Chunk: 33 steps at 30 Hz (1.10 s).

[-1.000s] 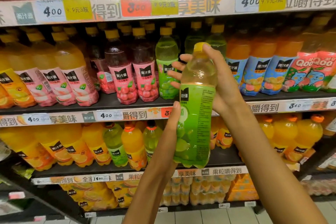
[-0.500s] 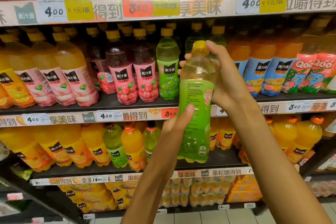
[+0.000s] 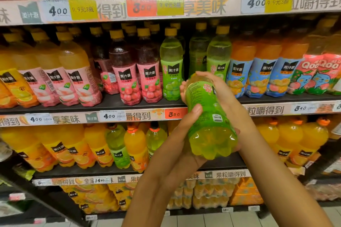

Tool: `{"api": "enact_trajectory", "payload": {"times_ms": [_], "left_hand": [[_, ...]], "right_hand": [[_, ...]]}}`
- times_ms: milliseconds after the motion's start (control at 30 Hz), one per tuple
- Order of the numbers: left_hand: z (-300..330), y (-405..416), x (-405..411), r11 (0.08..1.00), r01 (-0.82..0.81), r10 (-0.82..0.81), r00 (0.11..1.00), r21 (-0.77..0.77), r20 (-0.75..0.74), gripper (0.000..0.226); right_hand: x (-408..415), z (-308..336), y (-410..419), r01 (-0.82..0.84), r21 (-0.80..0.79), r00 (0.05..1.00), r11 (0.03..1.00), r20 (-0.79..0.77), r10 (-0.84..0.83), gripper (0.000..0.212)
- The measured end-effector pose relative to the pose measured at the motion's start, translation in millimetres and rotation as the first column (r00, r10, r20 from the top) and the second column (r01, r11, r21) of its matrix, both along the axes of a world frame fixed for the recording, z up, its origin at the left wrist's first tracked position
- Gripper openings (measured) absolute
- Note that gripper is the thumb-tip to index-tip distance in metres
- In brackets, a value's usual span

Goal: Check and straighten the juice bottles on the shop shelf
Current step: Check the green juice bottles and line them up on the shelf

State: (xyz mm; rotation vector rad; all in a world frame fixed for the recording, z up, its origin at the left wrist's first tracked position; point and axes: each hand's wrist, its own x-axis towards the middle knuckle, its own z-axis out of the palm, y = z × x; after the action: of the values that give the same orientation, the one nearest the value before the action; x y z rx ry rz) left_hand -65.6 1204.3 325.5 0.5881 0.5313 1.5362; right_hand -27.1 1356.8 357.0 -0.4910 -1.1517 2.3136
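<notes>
A green grape juice bottle [image 3: 206,116] is held in front of the middle shelf [image 3: 114,104], tipped so its base faces me and its cap end points toward the shelf. My left hand [image 3: 177,145] grips its lower body from the left, thumb on the label. My right hand [image 3: 219,88] wraps the upper part from behind; the cap is hidden. Two more green bottles [image 3: 171,64] stand on the shelf behind, with a gap between them.
Pink-labelled bottles [image 3: 127,77] stand left of the green ones, orange bottles with blue labels [image 3: 239,68] to the right. Large orange bottles [image 3: 96,145] fill the shelf below. Price strips [image 3: 110,116] run along the shelf edges. Floor tiles show at the bottom.
The bottle went from upright to tipped away, its base swinging toward me and lower in the view. Both hands stayed on it; the view moved closer to the shelf.
</notes>
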Motion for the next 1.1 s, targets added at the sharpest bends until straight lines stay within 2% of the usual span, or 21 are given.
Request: {"api": "enact_trajectory", "payload": {"times_ms": [100, 200, 233, 333, 467, 600, 700, 800, 833, 933, 1033, 1100], "left_hand": [[-3, 1, -1, 0.999, 0.036, -0.036, 0.999, 0.000, 0.010, 0.087], [-13, 0, -6, 0.999, 0.053, -0.052, 0.990, 0.007, -0.134, 0.051], [-18, 1, -8, 1.000, 0.027, -0.030, 0.973, -0.016, -0.228, 0.046], [-26, 3, -13, 0.988, -0.143, 0.094, 0.854, -0.056, -0.511, 0.054], [-28, 7, -14, 0.966, -0.255, 0.225, 0.738, 0.046, -0.636, 0.044], [-28, 17, -18, 0.889, -0.394, 0.434, 0.560, 0.234, -0.706, 0.037], [-33, 24, -20, 0.843, -0.424, 0.511, 0.441, 0.331, -0.738, 0.045], [-42, 31, -24, 0.793, -0.469, 0.557, 0.303, 0.388, -0.773, 0.053], [-45, 34, -26, 0.773, -0.488, 0.579, 0.283, 0.405, -0.765, 0.054], [-49, 42, -30, 0.765, -0.509, 0.596, 0.329, 0.394, -0.732, 0.063], [-49, 41, -30, 0.783, -0.497, 0.591, 0.408, 0.374, -0.696, 0.070], [-50, 39, -34, 0.801, -0.471, 0.564, 0.383, 0.370, -0.732, 0.070]], "right_hand": [[0, -2, 2, -0.013, -0.104, 1.000, 0.995, -0.005, 0.013, 0.059], [0, 6, 4, 0.031, -0.101, 0.998, 0.994, -0.051, -0.036, 0.034], [1, 9, 5, 0.051, -0.065, 0.995, 0.997, -0.083, -0.056, 0.026], [7, 18, 4, 0.100, 0.147, 0.985, 0.984, -0.153, -0.077, 0.016], [12, 25, -5, 0.155, 0.374, 0.985, 0.914, -0.135, -0.112, 0.023], [21, 22, -19, 0.190, 0.590, 0.982, 0.785, -0.094, -0.166, 0.024], [25, 19, -33, 0.236, 0.702, 0.972, 0.672, -0.179, -0.155, 0.031], [32, 20, -43, 0.239, 0.847, 0.970, 0.476, -0.231, -0.076, 0.038], [35, 18, -45, 0.225, 0.881, 0.973, 0.415, -0.226, -0.048, 0.040], [44, 11, -49, 0.164, 0.931, 0.985, 0.327, -0.172, -0.004, 0.047], [49, 8, -48, 0.096, 0.944, 0.993, 0.317, -0.115, 0.042, 0.053], [51, 11, -42, 0.074, 0.939, 0.990, 0.336, -0.109, 0.086, 0.055]]}}
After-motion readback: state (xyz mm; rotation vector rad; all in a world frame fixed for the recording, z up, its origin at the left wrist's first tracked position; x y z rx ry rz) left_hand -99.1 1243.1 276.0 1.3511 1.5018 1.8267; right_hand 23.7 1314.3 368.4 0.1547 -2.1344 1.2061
